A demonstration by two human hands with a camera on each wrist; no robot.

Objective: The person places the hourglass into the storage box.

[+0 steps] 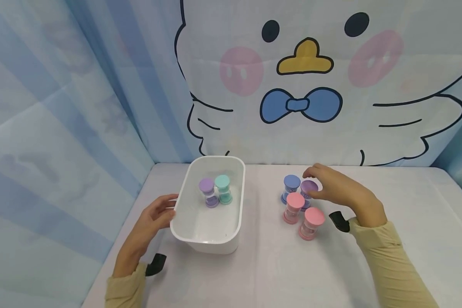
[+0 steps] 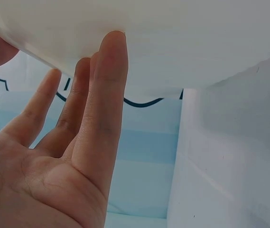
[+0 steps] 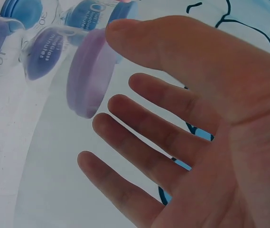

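Note:
A white plastic bin (image 1: 211, 241) stands left of the middle, with a purple sand timer (image 1: 208, 192) and a teal sand timer (image 1: 224, 189) upright inside. My left hand (image 1: 154, 216) touches the bin's left wall from outside, its fingers extended. On the table to the right stand a blue sand timer (image 1: 291, 184), a second purple sand timer (image 1: 309, 186) and two pink sand timers (image 1: 294, 207). Around the second purple timer's cap (image 3: 89, 76), my right hand (image 1: 336, 186) is spread; its thumb is at the cap and the other fingers are apart from it.
A pale cloth covers the table (image 1: 269, 269). Behind it hangs a curtain (image 1: 300, 141) printed with a cartoon face and blue bow tie; a blue-and-white curtain (image 1: 61, 141) runs down the left side. Black wrist straps show at the left (image 1: 155, 264) and right (image 1: 339, 221) wrists.

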